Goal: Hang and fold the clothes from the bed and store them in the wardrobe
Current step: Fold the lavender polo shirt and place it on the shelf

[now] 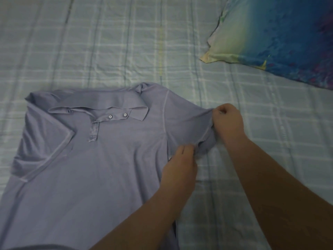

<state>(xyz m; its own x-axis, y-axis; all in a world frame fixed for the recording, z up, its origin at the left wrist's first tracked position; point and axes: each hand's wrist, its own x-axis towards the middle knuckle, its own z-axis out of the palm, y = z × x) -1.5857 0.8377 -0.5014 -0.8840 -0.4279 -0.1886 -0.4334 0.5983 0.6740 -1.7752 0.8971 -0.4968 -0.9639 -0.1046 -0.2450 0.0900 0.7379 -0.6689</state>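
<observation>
Now, spreading the sleeve [187,123] for folding.
Polo shirt [100,163] lies on the bed [108,42] at 8 o'clock; left hand [179,166] and right hand [228,120] pinch its 3 o'clock sleeve; next, probably fold it inward.

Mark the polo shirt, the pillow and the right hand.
polo shirt [108,168], head view, on the chest below the placket.
pillow [281,38], head view, on its blue top face.
right hand [228,121], head view, on the back of the hand.

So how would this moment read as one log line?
stage: folding | polo shirt: laid on bed | left hand, right hand: both pinch its sleeve
</observation>
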